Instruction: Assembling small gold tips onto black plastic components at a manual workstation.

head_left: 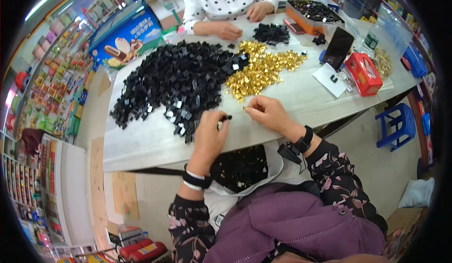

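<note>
Over the table's near edge, my left hand (210, 133) pinches a small shiny black piece (228, 117). A short way to its right, my right hand (269, 113) has thumb and forefinger closed on a tiny gold piece (245, 108). The two hands are apart. Beyond my left hand spreads a big heap of flat, square black pieces (174, 74). Next to it, beyond my right hand, lies a smaller pile of gold pieces (254, 70). Below the table edge, an open white bag (275, 169) holds many black pieces with gold specks.
Across the table (136, 145), a person in a dotted shirt (228, 1) handles pieces beside a small black pile (271, 33). On the right stand an orange box (310, 20) of dark pieces, a propped phone (338, 48), a red box (363, 73) and a bottle (370, 40). A blue stool (396, 126) stands beyond.
</note>
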### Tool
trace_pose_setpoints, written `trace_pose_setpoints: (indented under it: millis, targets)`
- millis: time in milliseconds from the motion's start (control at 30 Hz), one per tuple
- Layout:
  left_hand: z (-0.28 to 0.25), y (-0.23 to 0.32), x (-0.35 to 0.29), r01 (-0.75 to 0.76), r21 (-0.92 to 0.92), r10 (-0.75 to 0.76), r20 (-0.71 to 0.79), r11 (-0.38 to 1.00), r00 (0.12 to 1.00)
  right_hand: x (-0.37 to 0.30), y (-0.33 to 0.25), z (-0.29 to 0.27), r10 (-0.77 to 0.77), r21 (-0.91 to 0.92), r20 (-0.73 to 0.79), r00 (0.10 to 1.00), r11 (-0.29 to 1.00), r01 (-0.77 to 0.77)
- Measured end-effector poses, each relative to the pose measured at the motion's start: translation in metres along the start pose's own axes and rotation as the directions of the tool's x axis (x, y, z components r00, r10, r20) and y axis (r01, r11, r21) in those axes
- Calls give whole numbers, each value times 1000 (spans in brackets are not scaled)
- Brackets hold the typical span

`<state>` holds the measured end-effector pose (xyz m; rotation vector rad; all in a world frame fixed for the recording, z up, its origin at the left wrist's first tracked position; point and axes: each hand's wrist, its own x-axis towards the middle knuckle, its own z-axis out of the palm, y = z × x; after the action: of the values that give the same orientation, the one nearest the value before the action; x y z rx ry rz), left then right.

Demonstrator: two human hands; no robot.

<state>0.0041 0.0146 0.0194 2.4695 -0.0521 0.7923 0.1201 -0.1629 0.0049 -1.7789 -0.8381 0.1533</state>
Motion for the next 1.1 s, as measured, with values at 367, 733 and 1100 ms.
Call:
trace_pose_setpoints:
  millis: [367,733,1100]
  targets:
    - [38,12,-12,257,-467,-274,32,846,961,1,0,5,232,498,280,931,794,-348]
    - [30,26,-10,416,-576,-390,176,704,904,1,-10,3,291,483,302,908,774,-409]
    - [40,17,-18,250,-505,-247,74,826,966,-5,-10,-1,289,294,372,882,865,-407]
